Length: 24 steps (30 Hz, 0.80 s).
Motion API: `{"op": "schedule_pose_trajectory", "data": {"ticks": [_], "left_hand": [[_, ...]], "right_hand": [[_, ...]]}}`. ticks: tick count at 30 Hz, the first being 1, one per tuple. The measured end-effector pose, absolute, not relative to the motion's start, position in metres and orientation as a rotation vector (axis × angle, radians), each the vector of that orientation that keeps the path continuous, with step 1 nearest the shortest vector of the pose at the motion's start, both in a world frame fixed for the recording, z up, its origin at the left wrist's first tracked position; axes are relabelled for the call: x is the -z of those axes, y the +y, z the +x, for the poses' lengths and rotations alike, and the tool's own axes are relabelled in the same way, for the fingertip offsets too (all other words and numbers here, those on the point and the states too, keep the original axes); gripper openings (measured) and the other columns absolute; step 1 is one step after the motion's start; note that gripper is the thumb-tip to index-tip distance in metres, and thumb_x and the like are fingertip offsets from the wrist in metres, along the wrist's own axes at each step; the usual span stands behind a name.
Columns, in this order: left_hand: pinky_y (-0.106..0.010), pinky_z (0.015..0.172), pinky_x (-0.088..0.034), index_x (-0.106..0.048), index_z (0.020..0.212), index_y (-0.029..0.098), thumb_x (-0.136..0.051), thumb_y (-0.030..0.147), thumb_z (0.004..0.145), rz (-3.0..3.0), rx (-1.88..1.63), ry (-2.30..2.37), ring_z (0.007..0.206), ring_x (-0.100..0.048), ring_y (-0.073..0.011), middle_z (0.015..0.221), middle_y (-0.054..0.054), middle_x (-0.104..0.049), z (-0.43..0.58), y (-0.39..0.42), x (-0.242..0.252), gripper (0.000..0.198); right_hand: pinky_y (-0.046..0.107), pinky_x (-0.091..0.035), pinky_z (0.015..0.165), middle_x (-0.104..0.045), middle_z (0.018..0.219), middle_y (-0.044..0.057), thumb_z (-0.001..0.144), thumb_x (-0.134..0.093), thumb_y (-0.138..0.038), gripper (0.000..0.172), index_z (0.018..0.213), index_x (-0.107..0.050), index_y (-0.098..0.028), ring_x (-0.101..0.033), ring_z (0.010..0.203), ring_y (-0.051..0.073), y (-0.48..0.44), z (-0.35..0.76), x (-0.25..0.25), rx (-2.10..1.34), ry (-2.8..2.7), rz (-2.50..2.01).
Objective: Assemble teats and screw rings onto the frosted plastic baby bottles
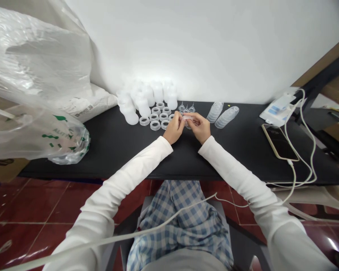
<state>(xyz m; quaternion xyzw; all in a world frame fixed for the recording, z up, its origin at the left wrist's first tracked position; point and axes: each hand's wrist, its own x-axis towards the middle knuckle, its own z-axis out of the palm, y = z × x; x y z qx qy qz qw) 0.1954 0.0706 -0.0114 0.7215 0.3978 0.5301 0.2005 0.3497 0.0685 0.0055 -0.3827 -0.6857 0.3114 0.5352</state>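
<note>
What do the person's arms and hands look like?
The left hand and right hand are bare, with no gloves. The left sleeve and right sleeve are long and white, with soft wrinkles and no pattern that I can see.

Clear cup stacks [226, 117]: two. Phone [279, 142]: one. Clear rings [155, 128]: at least nine visible. Pointed clear pieces [191, 109]: at least three visible, partly hidden. White bottles [144, 107]: several, overlapping and washed out by glare; exact count not determinable.

On the table [124, 150]: bottles [143, 107] behind rings [163, 119]; cups [226, 117] right of both; phone [280, 142] farther right.
</note>
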Motion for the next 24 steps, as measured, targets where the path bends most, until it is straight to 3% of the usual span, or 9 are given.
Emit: {"op": "schedule_pose_trajectory", "data": {"ticks": [3,7,11,14,18,24], "left_hand": [[-0.035,0.076,-0.053,-0.042,0.096,0.024,-0.044,0.060,0.104,2.019,-1.491,1.119,0.077,-0.061,-0.0164,0.087,-0.003,-0.057,0.194,0.070,0.010,0.037],[-0.036,0.077,-0.055,-0.045,0.102,0.023,-0.041,0.064,0.103,1.993,-1.505,1.059,0.082,-0.066,-0.0178,0.093,-0.006,-0.062,0.193,0.069,0.007,0.042],[-0.033,0.073,-0.057,-0.045,0.103,0.023,-0.046,0.062,0.102,1.906,-1.496,1.018,0.078,-0.066,-0.0156,0.095,-0.006,-0.065,0.193,0.070,0.008,0.040],[-0.030,0.071,-0.057,-0.042,0.107,0.023,-0.052,0.056,0.101,1.834,-1.491,0.989,0.077,-0.067,-0.0135,0.098,-0.005,-0.065,0.194,0.073,0.011,0.034],[-0.028,0.073,-0.058,-0.040,0.113,0.024,-0.060,0.046,0.098,1.815,-1.531,0.927,0.084,-0.069,-0.0135,0.100,-0.005,-0.065,0.196,0.074,0.012,0.033],[-0.028,0.069,-0.056,-0.045,0.107,0.024,-0.058,0.045,0.100,1.800,-1.563,0.963,0.080,-0.069,-0.0134,0.093,-0.003,-0.066,0.195,0.072,0.011,0.026]], "right_hand": [[0.038,-0.063,0.086,-0.075,0.099,0.005,0.081,-0.072,-0.068,0.060,0.123,-0.067,-0.026,-0.073,0.089,0.021,0.075,0.354,-0.004,-0.850,-1.623,-0.879],[0.038,-0.062,0.088,-0.071,0.108,0.005,0.075,-0.075,-0.074,0.083,0.141,-0.054,-0.028,-0.071,0.099,0.022,0.080,0.357,-0.004,-1.039,-1.633,-0.780],[0.036,-0.062,0.082,-0.072,0.114,0.007,0.086,-0.056,-0.079,0.072,0.132,-0.060,-0.024,-0.070,0.099,0.021,0.079,0.355,-0.007,-1.192,-1.560,-0.821],[0.033,-0.060,0.078,-0.074,0.109,0.006,0.080,-0.068,-0.076,0.062,0.113,-0.068,-0.023,-0.069,0.091,0.018,0.080,0.356,-0.011,-1.177,-1.509,-0.846],[0.033,-0.061,0.079,-0.074,0.103,0.004,0.071,-0.080,-0.073,0.056,0.094,-0.068,-0.024,-0.069,0.085,0.017,0.083,0.362,-0.017,-1.040,-1.448,-0.835],[0.039,-0.063,0.089,-0.075,0.112,0.006,0.072,-0.076,-0.077,0.062,0.104,-0.069,-0.025,-0.072,0.103,0.022,0.080,0.363,-0.021,-0.981,-1.583,-0.817]]}}
